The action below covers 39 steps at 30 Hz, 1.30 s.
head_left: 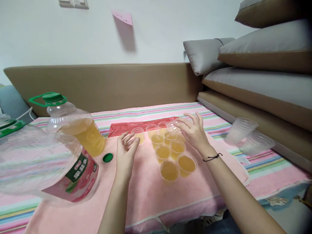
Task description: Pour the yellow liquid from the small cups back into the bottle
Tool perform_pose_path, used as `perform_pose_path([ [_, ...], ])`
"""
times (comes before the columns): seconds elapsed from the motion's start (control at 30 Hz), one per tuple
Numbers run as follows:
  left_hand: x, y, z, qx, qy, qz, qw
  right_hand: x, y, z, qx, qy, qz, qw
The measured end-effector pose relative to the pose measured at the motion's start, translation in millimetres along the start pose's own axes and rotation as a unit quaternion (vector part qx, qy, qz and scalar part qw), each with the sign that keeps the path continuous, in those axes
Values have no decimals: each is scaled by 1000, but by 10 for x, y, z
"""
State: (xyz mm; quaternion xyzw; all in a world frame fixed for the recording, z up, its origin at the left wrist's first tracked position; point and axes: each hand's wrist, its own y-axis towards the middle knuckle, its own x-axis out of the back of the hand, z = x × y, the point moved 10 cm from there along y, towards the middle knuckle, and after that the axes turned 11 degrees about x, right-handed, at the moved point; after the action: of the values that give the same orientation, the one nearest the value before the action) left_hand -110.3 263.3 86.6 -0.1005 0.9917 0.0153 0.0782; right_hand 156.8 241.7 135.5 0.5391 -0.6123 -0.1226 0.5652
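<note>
My right hand (192,131) is over the far end of a group of clear plastic cups, its outer fingers raised. Its index fingertip meets a tilted, clear plastic cup (173,126) that looks empty; the thumb is hidden. My left hand (126,148) has loosely bent fingers, thumb apart, in front of a separate cup (138,136) with some yellow drink. Whether it touches that cup is hard to tell. Between my hands, several cups of yellow drink stand in two rough rows, the nearest cup (169,170) and its neighbour (187,163) well filled.
At left are a large clear bottle (80,175) with a pink label and a bottle (85,130) part full of yellow drink. A green cap (108,157) lies beside them. Red plastic (122,127) lies behind the cups. Stacked cups (241,130) lie right, below piled cushions (263,78).
</note>
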Motion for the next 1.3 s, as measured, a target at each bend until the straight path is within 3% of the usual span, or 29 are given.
perform_pose_path([
  [0.13, 33, 22, 17, 5, -10, -8, 1000, -25, 16, 56, 29, -26, -1, 999],
  [0.23, 30, 29, 22, 8, -15, -9, 1000, -20, 2, 26, 13, -23, -2, 1000],
  [0.5, 3, 1, 28, 16, -12, -2, 1000, -53, -376, -384, -166, 54, -30, 984],
  [0.7, -34, 3, 59, 22, -11, 4, 1000, -141, -764, -719, -330, 190, -90, 920],
  [0.9, -54, 8, 60, 27, 6, 4, 1000, -143, -966, -865, -428, 302, -144, 839],
  [1.1, -75, 24, 104, 35, 26, 9, 999, 201, -1281, -1094, -476, 302, -187, 805],
  [1.3, -118, 40, 89, 24, 27, 3, 999, 1014, -1985, -1592, -530, 109, -279, 793],
])
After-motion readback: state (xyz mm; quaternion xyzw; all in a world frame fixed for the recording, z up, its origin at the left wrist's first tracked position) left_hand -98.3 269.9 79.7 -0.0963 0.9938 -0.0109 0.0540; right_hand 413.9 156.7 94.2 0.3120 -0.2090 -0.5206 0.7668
